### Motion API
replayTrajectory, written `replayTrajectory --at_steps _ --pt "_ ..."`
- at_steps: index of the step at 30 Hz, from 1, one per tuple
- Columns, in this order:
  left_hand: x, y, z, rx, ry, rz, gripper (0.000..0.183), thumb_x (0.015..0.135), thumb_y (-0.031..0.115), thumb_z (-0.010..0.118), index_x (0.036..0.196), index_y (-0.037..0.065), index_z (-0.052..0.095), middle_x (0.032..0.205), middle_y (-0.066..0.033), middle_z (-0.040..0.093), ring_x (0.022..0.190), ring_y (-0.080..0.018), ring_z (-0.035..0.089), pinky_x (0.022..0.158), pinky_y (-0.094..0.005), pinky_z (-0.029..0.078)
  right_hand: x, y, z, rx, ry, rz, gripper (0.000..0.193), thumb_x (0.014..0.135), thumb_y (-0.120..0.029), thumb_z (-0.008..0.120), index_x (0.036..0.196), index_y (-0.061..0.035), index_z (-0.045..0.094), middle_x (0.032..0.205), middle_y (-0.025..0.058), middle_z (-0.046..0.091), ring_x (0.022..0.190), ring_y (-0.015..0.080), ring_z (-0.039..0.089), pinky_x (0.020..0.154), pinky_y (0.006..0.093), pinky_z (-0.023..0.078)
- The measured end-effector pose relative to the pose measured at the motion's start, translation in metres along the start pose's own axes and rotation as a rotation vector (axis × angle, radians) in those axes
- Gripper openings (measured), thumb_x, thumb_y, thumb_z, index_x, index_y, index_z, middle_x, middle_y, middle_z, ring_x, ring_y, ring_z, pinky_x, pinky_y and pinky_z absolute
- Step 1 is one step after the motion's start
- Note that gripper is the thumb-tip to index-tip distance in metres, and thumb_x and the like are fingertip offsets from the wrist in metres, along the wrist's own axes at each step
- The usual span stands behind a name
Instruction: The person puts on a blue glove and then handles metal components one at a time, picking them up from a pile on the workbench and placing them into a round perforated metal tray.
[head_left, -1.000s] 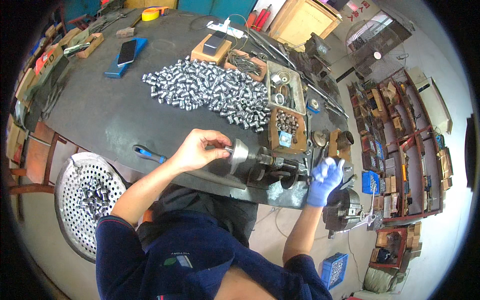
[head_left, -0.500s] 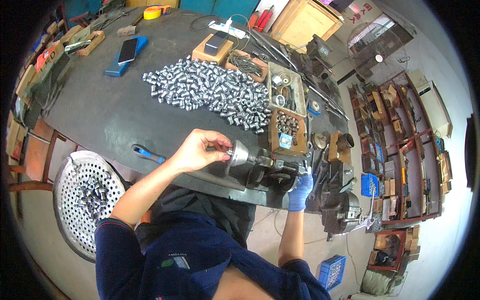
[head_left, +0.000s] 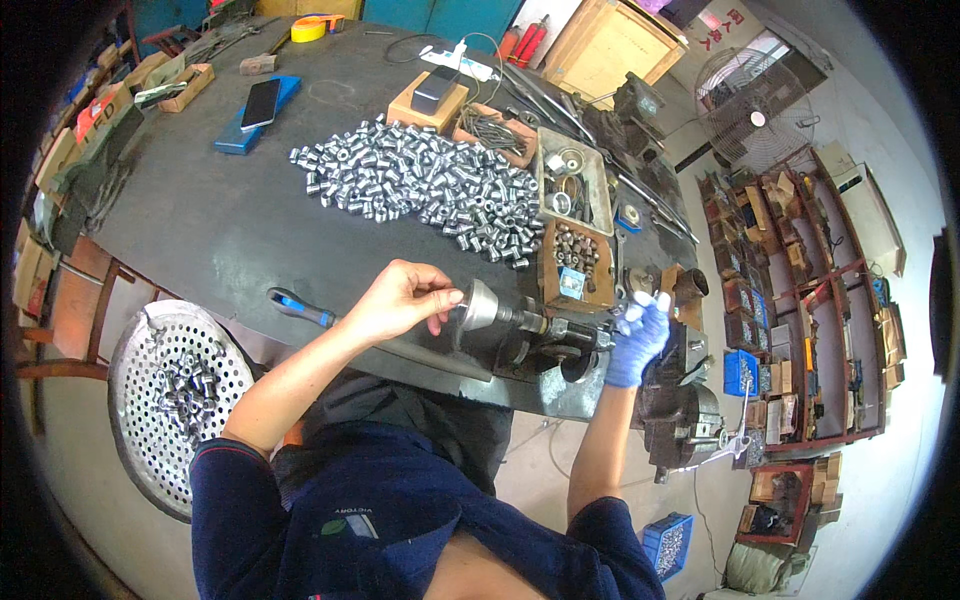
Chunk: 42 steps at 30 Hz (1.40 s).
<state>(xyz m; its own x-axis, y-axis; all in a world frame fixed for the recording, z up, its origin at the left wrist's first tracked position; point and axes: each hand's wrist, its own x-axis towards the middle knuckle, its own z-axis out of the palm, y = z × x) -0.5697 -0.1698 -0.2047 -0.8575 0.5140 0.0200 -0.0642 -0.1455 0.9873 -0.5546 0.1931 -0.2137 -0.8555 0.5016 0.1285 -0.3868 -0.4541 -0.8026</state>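
Note:
My bare left hand (head_left: 408, 298) is at the open face of a cone-shaped metal chuck (head_left: 482, 305) on a small bench machine (head_left: 545, 335). Its thumb and fingers are pinched together there; whatever they hold is hidden. My right hand (head_left: 640, 335), in a blue glove with pale fingertips, is raised just right of the machine's end, apart from it. Motion smears its fingers. Beyond the machine lies a large heap of short shiny metal fittings (head_left: 420, 185) on the dark table (head_left: 200, 215).
A perforated metal basin (head_left: 135, 385) with several fittings stands at the left. A blue-black tool (head_left: 300, 307) lies by the table's front edge. Behind the machine sit a box of small parts (head_left: 578, 262) and a tray (head_left: 545, 165). A vise (head_left: 685, 420) stands at the right.
My right hand has left the machine's right end and moved up and to the right. My left hand stays at the chuck, its fingers slightly shifted.

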Motion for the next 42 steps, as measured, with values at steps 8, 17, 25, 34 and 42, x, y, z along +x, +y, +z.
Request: replayTrajectory --at_steps 8,17,25,34,42 --pt "0.000 0.000 0.000 -0.128 -0.015 0.002 0.021 0.084 0.013 0.063 0.090 -0.007 0.059 0.070 -0.0101 0.061 0.056 -0.0143 0.059 0.053 -0.0246 0.048 -0.086 -0.029 -0.029 0.071 -0.155 -0.024 0.050 0.094 -0.040 0.039 0.082 0.0037 0.059 0.052 0.0031 0.043 0.040 0.0073 0.034 0.033 0.0183 0.028" --pt "-0.002 0.004 -0.001 -0.156 0.021 0.019 0.020 0.083 0.011 0.063 0.091 -0.007 0.059 0.070 -0.0106 0.061 0.057 -0.0152 0.059 0.054 -0.0244 0.048 -0.011 0.051 -0.045 -0.348 0.151 0.177 0.039 0.089 -0.039 0.052 0.075 -0.0040 0.061 0.056 0.0000 0.055 0.043 0.0067 0.046 0.035 0.0184 0.029" --pt "-0.106 0.011 -0.089 0.231 0.407 -0.077 0.018 0.081 0.008 0.061 0.089 -0.008 0.058 0.070 -0.0093 0.061 0.056 -0.0124 0.058 0.053 -0.0232 0.047 -0.022 -0.016 0.000 0.034 -0.089 -0.106 0.039 0.093 -0.035 0.046 0.081 0.0006 0.057 0.055 0.0007 0.043 0.042 0.0064 0.034 0.034 0.0195 0.026" --pt "-0.290 -0.015 -0.165 1.647 0.763 -0.535 0.020 0.072 0.012 0.064 0.085 -0.002 0.060 0.071 -0.0168 0.061 0.066 -0.0303 0.061 0.061 -0.0379 0.047 -0.095 -0.015 -0.047 0.031 -0.026 -0.021 0.044 0.093 -0.039 0.042 0.083 0.0013 0.058 0.049 0.0064 0.048 0.034 0.0079 0.034 0.031 0.0183 0.029" --pt "-0.083 -0.012 -0.163 1.244 0.712 0.033 0.026 0.074 0.022 0.065 0.092 0.003 0.062 0.085 -0.0155 0.064 0.079 -0.0334 0.062 0.070 -0.0391 0.049 -0.054 0.054 -0.038 -0.105 0.182 0.118 0.035 0.090 -0.037 0.052 0.085 -0.0034 0.062 0.061 -0.0030 0.055 0.053 0.0018 0.046 0.040 0.0166 0.033"
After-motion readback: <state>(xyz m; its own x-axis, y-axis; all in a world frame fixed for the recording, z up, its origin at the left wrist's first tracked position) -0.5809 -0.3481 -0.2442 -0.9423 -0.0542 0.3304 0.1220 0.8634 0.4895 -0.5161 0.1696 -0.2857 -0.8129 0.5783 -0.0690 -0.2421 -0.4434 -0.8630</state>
